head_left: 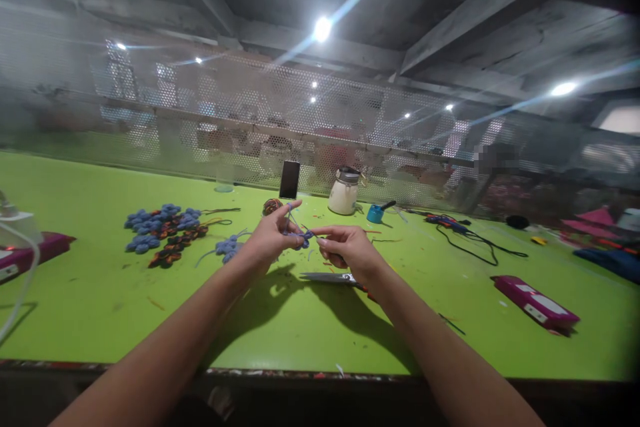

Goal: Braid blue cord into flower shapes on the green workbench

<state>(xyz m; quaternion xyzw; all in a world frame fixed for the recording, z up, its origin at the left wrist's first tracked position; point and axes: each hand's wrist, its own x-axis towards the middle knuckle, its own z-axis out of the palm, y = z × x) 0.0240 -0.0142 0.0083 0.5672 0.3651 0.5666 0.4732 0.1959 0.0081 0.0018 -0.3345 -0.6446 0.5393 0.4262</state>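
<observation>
Over the table's middle, my left hand (274, 232) pinches a small blue crochet piece (304, 240), with blue yarn (292, 215) running taut over its raised forefinger. Facing it, my right hand (350, 248) is closed on a thin crochet hook (320, 238), mostly hidden by the fingers; its tip meets the blue piece. Below my right hand lie scissors (327, 277), their handles partly covered by the wrist. A blue crocheted flower (229, 248) rests left of my left hand. Behind that hand sits a ball of dark multicoloured yarn (273, 206).
Blue and dark-orange crocheted flowers (163, 230) lie in a pile at left. Toward the back stand a phone (289, 179), a white jug (344, 192) and a small blue pot (375, 214). Purple power strips (535, 303) lie at both sides; dark cords (470, 235) spread at right.
</observation>
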